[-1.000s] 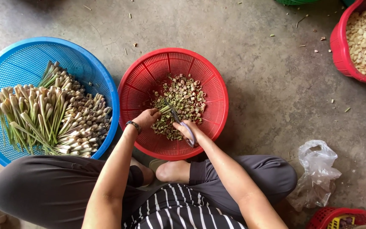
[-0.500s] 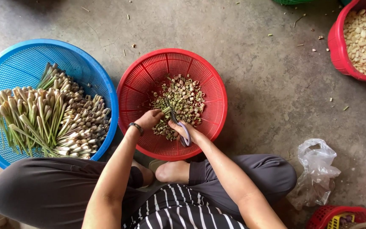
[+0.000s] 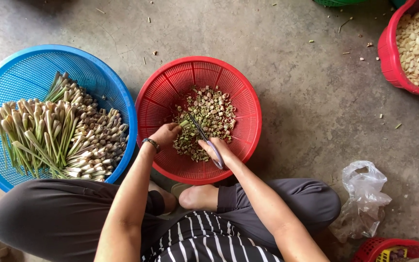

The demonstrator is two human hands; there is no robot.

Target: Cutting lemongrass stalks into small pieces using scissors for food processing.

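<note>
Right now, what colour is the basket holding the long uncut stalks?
Blue, a round mesh basket on the floor beside the red one; the head view shows it clearly.

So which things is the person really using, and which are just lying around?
In use:
- left hand holding a green stalk
- right hand holding scissors
- red basket with cut pieces
- blue basket of whole stalks

Lying about:
- plastic bag
- far red basket
- small red basket

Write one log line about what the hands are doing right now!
left hand: holds green stalk | right hand: holds scissors at stalk | under: red basket of cut pieces | left: blue basket of stalks
</note>
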